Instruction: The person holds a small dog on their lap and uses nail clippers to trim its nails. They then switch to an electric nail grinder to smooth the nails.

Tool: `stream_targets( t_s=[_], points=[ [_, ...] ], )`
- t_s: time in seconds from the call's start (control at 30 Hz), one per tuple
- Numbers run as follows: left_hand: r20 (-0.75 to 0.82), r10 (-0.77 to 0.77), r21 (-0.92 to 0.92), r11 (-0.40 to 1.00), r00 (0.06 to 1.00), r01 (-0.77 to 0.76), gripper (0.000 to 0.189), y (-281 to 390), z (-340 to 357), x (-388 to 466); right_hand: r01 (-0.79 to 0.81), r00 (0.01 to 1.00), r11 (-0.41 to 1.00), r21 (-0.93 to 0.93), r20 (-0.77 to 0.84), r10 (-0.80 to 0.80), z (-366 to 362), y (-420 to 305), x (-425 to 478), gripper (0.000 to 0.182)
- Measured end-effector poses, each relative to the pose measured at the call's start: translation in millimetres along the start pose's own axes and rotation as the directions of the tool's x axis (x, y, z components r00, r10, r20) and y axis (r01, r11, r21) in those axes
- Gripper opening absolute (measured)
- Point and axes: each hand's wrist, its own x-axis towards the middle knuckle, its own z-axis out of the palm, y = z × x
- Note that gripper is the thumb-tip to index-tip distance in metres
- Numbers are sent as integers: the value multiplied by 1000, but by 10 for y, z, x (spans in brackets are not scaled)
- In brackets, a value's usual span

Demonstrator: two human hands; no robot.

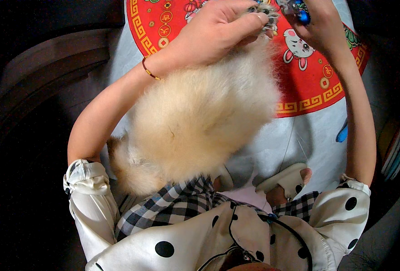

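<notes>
A fluffy cream-coloured dog (203,115) lies across the person's lap, its body stretching away from me. My left hand (220,30) grips one of its paws (270,17), thumb on top, and grey-black fur or pads show past the fingertips. The left forearm runs along the dog's flank. Just right of the paw, my right hand (322,23) is closed around a shiny blue and dark hand tool (300,12). That tool is cut off by the top edge, so its exact kind cannot be told. A small gap parts it from the paw. I cannot make out the dog's face.
Beneath the hands lies a round red mat (308,81) with gold borders and cartoon rabbits, on a pale sheet (271,149). A blue object (342,132) shows beside the right forearm. Slippered feet (284,181) are below. Dark curved furniture (54,64) stands left; colourful stacked items (395,152) are at right.
</notes>
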Motion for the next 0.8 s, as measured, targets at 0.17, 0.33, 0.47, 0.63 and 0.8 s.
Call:
stream_targets(
  t_s=[0.17, 0.33, 0.47, 0.63, 0.8],
  points=[
    [42, -25, 47, 999, 999, 23, 24, -14, -81, 12, 81, 997, 996, -29, 7, -81, -38, -75, 55, 29],
    [17, -54, 62, 997, 998, 53, 24, 121, -24, -39, 159, 984, 985, -68, -76, -164, 52, -17, 43, 28],
    [28, -37, 92, 995, 999, 34, 24, 24, -96, -21, 198, 978, 973, -121, -45, -204, 21, -59, 88, 27],
    [23, 28, 80, 996, 999, -29, 23, -30, -72, 22, 174, 981, 978, -116, -67, -182, 66, -23, 63, 27],
    [29, -27, 100, 995, 999, 23, 23, -3, -116, -5, 198, 975, 970, -143, -70, -210, 78, -13, 84, 27]
  ],
)
